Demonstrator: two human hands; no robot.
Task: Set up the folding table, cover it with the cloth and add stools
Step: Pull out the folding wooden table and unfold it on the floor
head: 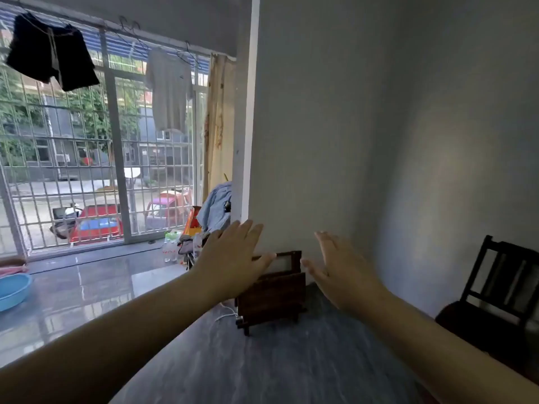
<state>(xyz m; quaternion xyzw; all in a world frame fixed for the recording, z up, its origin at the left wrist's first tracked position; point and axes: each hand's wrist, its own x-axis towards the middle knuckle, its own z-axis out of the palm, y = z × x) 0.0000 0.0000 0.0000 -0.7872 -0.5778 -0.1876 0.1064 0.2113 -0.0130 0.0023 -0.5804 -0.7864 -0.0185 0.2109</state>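
1. Reaching out, my left hand (pixel 233 258) and right hand (pixel 335 269) were spread wide, holding nothing.
2. My folded table (pixel 271 298) leaned against the wall (pixel 320 141), between them.
3. No writing was readable.

left hand (pixel 233 258) spread, over folded table (pixel 274 298) | right hand (pixel 335 269) spread, beside | table against wall (pixel 335 141)

folding table (pixel 272 295): left part hidden behind left hand (pixel 230 259) | dark chair (pixel 501 290): cut by right edge | blue basin (pixel 11 290): cut by left edge | clutter by window (pixel 189 243): too blurred to identify
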